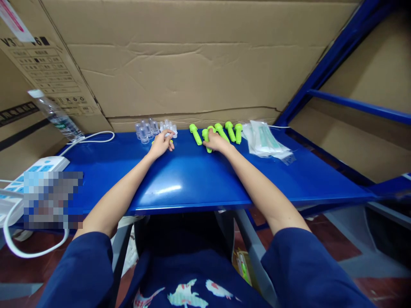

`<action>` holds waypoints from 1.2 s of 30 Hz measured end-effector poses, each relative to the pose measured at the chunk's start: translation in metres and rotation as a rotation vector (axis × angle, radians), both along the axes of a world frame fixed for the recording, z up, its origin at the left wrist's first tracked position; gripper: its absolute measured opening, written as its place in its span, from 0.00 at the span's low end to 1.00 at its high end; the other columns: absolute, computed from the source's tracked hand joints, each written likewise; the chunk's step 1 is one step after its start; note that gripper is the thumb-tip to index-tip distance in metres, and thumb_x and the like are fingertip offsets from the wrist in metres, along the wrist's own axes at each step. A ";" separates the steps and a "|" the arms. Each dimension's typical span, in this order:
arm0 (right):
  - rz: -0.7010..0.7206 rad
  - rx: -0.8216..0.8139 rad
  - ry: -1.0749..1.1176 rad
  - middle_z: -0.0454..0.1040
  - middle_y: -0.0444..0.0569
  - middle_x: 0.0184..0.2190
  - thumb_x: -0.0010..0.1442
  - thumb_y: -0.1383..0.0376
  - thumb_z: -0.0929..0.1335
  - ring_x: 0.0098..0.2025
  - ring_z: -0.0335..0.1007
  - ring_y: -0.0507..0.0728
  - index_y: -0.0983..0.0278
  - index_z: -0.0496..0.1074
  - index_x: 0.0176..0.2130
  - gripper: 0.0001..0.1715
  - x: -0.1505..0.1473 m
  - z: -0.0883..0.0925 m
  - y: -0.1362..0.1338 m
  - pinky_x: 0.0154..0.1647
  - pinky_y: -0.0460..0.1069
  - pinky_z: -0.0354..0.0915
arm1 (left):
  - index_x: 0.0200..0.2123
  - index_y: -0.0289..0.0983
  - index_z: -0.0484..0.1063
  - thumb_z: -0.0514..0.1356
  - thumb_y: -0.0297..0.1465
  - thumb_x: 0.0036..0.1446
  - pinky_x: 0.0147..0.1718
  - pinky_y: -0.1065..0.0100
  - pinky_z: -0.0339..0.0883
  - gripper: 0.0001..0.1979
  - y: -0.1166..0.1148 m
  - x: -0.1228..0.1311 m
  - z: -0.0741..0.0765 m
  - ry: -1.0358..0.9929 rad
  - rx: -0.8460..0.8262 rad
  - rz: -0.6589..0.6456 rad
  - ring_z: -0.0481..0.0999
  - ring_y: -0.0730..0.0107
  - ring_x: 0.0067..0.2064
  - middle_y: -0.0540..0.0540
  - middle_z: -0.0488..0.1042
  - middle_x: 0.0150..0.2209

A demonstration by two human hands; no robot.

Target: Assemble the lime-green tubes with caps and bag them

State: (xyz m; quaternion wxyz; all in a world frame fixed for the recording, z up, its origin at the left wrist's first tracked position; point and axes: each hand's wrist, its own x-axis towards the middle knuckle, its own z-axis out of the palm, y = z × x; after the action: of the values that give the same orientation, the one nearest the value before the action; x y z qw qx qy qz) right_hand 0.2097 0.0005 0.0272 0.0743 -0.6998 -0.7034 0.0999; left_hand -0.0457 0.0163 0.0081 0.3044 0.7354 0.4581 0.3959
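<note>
At the left middle of the blue table, my left hand (162,144) is curled round a bright green plastic piece (171,141). Only short bits of it show on either side of the hand. Just behind stand several clear plastic bottle-shaped pieces (144,133) and a cluster of smaller clear ones (168,124). To the right, the fingers of my right hand (218,141) close on an upright green plastic piece with a round knobbed head (206,137). One like it (195,134) lies to its left, and several more (230,131) lie to its right.
Clear plastic packets (266,139) with pale green contents lie at the right. A clear bottle (59,117) leans at the left, near a white power strip (48,164) and its cable. Cardboard (180,64) walls the back; a blue metal frame (321,72) bounds the right.
</note>
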 end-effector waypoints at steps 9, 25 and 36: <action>0.020 0.081 0.033 0.74 0.70 0.52 0.66 0.63 0.66 0.51 0.77 0.67 0.78 0.55 0.65 0.35 0.000 0.005 -0.004 0.50 0.54 0.70 | 0.48 0.36 0.64 0.63 0.28 0.62 0.41 0.67 0.72 0.13 0.015 -0.002 -0.009 -0.460 -0.269 -0.041 0.83 0.70 0.35 0.45 0.82 0.35; 0.352 0.213 0.118 0.78 0.48 0.30 0.63 0.63 0.68 0.33 0.73 0.57 0.73 0.62 0.64 0.34 -0.007 0.020 -0.017 0.35 0.46 0.62 | 0.46 0.31 0.73 0.68 0.27 0.55 0.55 0.59 0.73 0.15 0.009 0.003 -0.010 -0.471 -0.171 -0.015 0.83 0.67 0.42 0.41 0.82 0.41; 0.557 0.149 0.183 0.73 0.42 0.25 0.62 0.66 0.68 0.27 0.67 0.53 0.75 0.64 0.64 0.34 -0.033 0.022 -0.035 0.32 0.45 0.59 | 0.52 0.32 0.76 0.66 0.26 0.59 0.55 0.59 0.75 0.17 0.010 0.004 -0.011 -0.519 -0.119 0.048 0.83 0.68 0.43 0.41 0.80 0.46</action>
State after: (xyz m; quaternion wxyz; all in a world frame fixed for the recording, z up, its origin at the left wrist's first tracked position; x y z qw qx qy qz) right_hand 0.1769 -0.0340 0.0488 0.1580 -0.4606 -0.8641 0.1272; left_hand -0.0414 0.0258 -0.0029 0.4448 0.5788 0.4045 0.5509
